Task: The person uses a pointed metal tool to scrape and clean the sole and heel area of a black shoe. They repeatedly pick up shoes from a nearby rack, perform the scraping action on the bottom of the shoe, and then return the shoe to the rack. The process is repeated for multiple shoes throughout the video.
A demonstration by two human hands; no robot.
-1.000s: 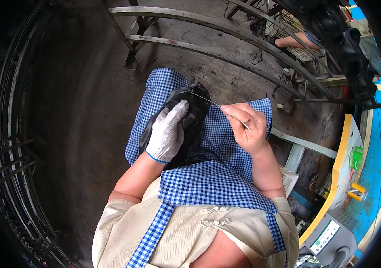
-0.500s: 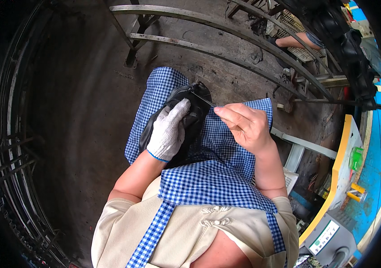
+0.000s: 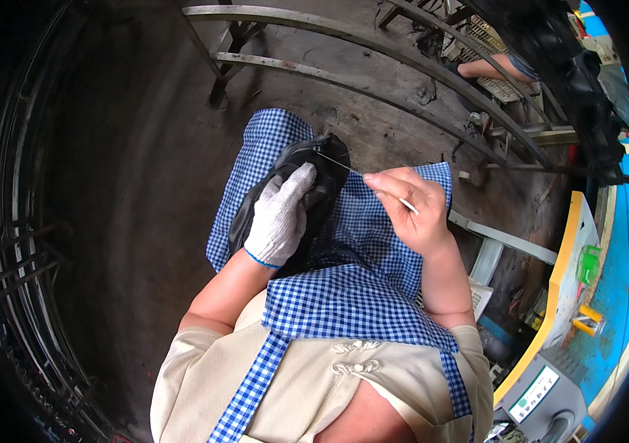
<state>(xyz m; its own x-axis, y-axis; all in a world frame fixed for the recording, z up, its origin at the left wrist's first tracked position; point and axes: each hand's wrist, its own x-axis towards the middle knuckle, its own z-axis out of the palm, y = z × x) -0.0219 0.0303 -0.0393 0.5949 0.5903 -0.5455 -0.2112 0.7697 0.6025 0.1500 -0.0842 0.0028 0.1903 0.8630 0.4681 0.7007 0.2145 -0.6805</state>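
Gripping a black shoe-like piece [image 3: 330, 189], the left hand [image 3: 279, 218], in a white knit glove with a blue cuff edge, presses its fingers over the upper side in the head view. The piece lies on the person's lap, underneath that hand and reaching out past its fingertips. To the right of the glove, the bare right hand [image 3: 414, 207] pinches a thin metal rod [image 3: 340, 165] between thumb and fingers; its pale end sticks out behind the grip, and its tip meets the piece near the far end, ahead of the left hand. A blue-and-white checked apron [image 3: 358, 303] spreads below and around both hands. Beyond them, metal rails [image 3: 285, 65] cross above the dark floor [image 3: 130, 184], and another person's bare limb [image 3: 488, 68] shows farther off to the upper right. Right of the right hand, past a yellow-edged panel [image 3: 561, 258], a green object [image 3: 588, 264] stands near a blue surface [image 3: 628, 244].
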